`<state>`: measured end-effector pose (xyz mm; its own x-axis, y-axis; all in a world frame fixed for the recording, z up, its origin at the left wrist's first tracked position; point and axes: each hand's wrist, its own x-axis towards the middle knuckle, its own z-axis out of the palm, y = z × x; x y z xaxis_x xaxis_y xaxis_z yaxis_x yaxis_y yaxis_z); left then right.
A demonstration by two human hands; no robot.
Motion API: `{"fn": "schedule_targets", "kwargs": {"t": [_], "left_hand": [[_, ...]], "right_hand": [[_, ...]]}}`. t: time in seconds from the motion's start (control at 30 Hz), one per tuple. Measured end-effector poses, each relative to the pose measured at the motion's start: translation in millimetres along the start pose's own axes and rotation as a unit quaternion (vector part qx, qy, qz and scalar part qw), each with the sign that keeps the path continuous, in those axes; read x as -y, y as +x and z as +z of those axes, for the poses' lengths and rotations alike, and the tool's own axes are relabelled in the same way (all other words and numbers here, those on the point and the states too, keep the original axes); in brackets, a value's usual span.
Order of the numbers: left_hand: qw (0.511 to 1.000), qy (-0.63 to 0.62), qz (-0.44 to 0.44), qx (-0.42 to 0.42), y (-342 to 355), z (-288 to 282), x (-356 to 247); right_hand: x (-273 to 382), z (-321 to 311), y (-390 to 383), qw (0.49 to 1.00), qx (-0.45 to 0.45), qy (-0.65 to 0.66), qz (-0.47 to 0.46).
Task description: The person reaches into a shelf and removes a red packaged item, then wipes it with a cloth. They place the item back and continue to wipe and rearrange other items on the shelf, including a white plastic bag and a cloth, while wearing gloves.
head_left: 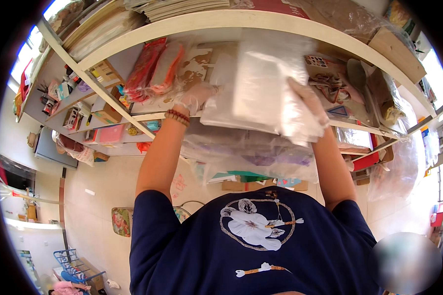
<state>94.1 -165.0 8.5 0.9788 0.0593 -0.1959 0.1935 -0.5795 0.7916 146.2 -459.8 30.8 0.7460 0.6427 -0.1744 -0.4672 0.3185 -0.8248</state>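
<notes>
Nearest the lens, our dark blue shirt (pixel 251 246) with its white flower print fills the six o'clock edge. Above it our forearms rise toward twelve o'clock. Our left hand (pixel 196 97), in a thin clear glove, grips the nine o'clock edge of a white plastic-wrapped bundle (pixel 261 88), a beaded bracelet (pixel 177 117) on that wrist. Our right hand (pixel 310 101) lies spread and pressed against the bundle's three o'clock edge. We hold the bundle against the white shelf (pixel 147 116), just beside red packets (pixel 155 69) at its nine o'clock.
</notes>
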Motion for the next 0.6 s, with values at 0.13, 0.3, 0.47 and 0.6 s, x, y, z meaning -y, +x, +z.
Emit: {"fn": "schedule_targets", "kwargs": {"t": [0.13, 0.3, 0.47, 0.6], "left_hand": [[0.946, -0.316, -0.056, -0.047, -17.5, 24.3, 25.5], [0.913, -0.401, 0.046, -0.068, -7.7, 43.3, 62.7], [0.922, -0.384, 0.05, 0.003, -13.2, 41.8, 61.7], [0.896, -0.438, -0.057, -0.039, -26.0, 45.5, 41.7]], "right_hand": [[-38.1, -23.8, 58.1, 0.968, 0.011, -0.25, 0.036], [-45.9, -15.6, 65.9, 0.941, 0.056, -0.324, 0.082], [-29.4, -18.6, 73.5, 0.909, 0.028, -0.407, 0.09], [4.6, -18.3, 22.3, 0.946, 0.032, -0.299, 0.119]]}}
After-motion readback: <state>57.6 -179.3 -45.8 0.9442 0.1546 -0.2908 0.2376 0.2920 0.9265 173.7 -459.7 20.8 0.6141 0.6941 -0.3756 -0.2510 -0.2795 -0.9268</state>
